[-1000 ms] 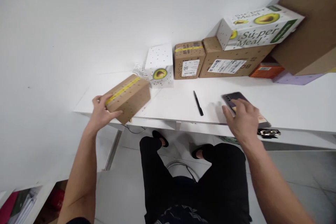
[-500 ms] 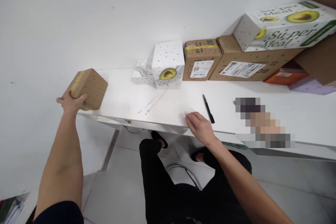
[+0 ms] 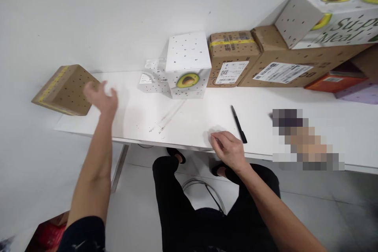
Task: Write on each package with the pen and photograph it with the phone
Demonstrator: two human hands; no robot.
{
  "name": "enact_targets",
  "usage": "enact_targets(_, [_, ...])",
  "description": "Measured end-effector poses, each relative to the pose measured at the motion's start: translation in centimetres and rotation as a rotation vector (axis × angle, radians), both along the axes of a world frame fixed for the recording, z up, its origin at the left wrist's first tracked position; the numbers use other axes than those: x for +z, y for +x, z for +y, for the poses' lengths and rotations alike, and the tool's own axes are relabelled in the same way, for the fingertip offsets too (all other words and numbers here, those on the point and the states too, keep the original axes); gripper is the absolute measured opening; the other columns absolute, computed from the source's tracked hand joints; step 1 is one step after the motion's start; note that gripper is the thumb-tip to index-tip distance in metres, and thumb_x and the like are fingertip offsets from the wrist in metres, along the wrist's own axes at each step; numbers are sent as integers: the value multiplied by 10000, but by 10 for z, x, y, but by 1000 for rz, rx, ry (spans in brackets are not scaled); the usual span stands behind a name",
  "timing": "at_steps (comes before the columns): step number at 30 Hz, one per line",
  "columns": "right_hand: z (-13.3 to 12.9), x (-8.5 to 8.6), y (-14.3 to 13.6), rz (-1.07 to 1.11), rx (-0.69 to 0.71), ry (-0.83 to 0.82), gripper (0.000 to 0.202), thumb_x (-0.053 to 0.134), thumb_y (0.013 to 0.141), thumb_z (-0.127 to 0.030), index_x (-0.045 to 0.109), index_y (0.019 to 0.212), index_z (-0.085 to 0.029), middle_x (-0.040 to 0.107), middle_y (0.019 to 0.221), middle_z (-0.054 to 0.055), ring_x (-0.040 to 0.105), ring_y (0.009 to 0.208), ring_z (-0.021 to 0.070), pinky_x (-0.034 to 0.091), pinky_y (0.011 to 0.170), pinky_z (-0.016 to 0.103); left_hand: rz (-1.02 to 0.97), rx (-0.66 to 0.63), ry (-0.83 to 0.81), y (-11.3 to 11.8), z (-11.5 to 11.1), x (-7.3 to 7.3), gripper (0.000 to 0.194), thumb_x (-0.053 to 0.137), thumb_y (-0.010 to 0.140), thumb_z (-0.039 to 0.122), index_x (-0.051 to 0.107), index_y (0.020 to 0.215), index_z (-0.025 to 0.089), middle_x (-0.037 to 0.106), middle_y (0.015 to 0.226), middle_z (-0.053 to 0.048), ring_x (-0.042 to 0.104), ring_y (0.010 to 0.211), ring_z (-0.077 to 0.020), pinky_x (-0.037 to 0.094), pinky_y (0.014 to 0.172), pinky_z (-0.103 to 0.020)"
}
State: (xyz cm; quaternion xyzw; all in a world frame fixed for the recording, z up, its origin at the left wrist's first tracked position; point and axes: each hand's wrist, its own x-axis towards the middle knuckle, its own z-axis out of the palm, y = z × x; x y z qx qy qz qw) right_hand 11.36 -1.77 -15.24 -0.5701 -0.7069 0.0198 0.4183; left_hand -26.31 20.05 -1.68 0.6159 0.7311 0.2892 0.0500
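Observation:
At the left end of the white table stands a brown cardboard box [image 3: 66, 90] with yellow tape along its edges. My left hand [image 3: 102, 98] is just right of this box, overlapping its right side in the view. Its fingers are spread and hold nothing; whether a fingertip still touches the cardboard cannot be told. My right hand [image 3: 228, 149] rests at the table's front edge, fingers curled together with nothing visible in them. A black pen [image 3: 239, 125] lies close beside it, to the upper right.
Against the wall stand a white avocado-print box [image 3: 189, 65], a small clear-looking dotted packet [image 3: 155, 75], a taped brown carton [image 3: 232, 61] and a longer carton [image 3: 283, 57]. A "Super Meal" box [image 3: 330, 23] sits on top. A blurred patch [image 3: 307, 139] covers something at right on the table [image 3: 195, 126].
My left hand has let go of the brown box and moved right, its fingers opening. The box now stands at the table's left end. My right hand stays by the pen; the view has shifted slightly.

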Motion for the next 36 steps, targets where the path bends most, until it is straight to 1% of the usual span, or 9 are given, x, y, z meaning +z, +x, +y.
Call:
enact_targets(2, [-1, 0, 0, 4, -2, -5, 157, 547, 942, -236, 703, 922, -224, 715, 814, 80, 658, 748, 210, 547, 694, 338, 99, -17, 19, 46, 11, -18, 742, 539, 820, 716, 567, 1362, 211, 240, 1573, -82, 110, 1499, -378, 72, 1232, -548])
enact_targets(4, [-1, 0, 1, 3, 7, -2, 161, 539, 946, -235, 699, 923, -224, 710, 807, 80, 651, 731, 205, 543, 676, 332, 166, -135, -82, 89, 25, -30, 720, 572, 780, 725, 591, 1348, 283, 218, 1623, -77, 46, 1520, -433, 78, 1213, -611])
enact_targets(7, [-1, 2, 1, -7, 21, -3, 177, 519, 954, -224, 694, 930, -228, 700, 777, 75, 639, 710, 204, 535, 662, 333, 189, -185, -214, 134, 46, -33, 763, 558, 753, 739, 549, 1402, 338, 160, 1664, -72, 7, 1509, -517, 37, 1164, -718])
enact_targets(10, [-1, 2, 1, -13, 26, -3, 195, 498, 959, -219, 690, 924, -225, 676, 735, 74, 620, 704, 211, 518, 661, 338, 194, -151, -336, 149, 66, -27, 889, 614, 680, 736, 454, 1481, 384, 128, 1679, -87, 23, 1479, -585, 20, 1104, -791])
enact_targets(15, [-1, 3, 1, -26, 1, 33, 213, 480, 967, -207, 683, 901, -217, 644, 695, 61, 594, 669, 203, 493, 643, 331, 214, -137, -425, 140, 71, -13, 1050, 709, 557, 733, 405, 1510, 412, 125, 1683, -105, 148, 1447, -601, 126, 1087, -789])
enact_targets(19, [0, 4, 0, -32, -9, 65, 222, 472, 977, -197, 673, 885, -214, 635, 683, 49, 591, 659, 192, 486, 635, 315, 242, -98, -452, 121, 28, -4, 1002, 679, 582, 767, 432, 1491, 426, 157, 1675, -112, 197, 1440, -597, 163, 1087, -778])
enact_targets(26, [3, -2, -3, -55, -61, 148, 230, 491, 975, -197, 664, 824, -193, 644, 679, 46, 605, 686, 189, 447, 645, 297, 274, 9, -406, 92, -113, -7, 906, 546, 691, 833, 473, 1474, 382, 238, 1640, -181, 296, 1382, -610, 270, 1002, -797])
enact_targets(30, [5, -6, -6, 7, -83, 111, 231, 494, 969, -225, 668, 819, -196, 646, 673, 43, 600, 687, 189, 428, 650, 296, 316, 28, -448, 122, -173, -9, 883, 494, 750, 825, 414, 1510, 382, 215, 1657, -163, 292, 1390, -599, 287, 1016, -772])
enact_targets(36, [1, 4, -3, 181, -13, 57, 216, 484, 953, -226, 663, 835, -201, 645, 708, 41, 589, 670, 178, 449, 652, 295, 366, -63, -451, 200, -219, -13, 860, 443, 809, 811, 354, 1545, 376, 192, 1660, -192, 273, 1383, -631, 303, 987, -769])
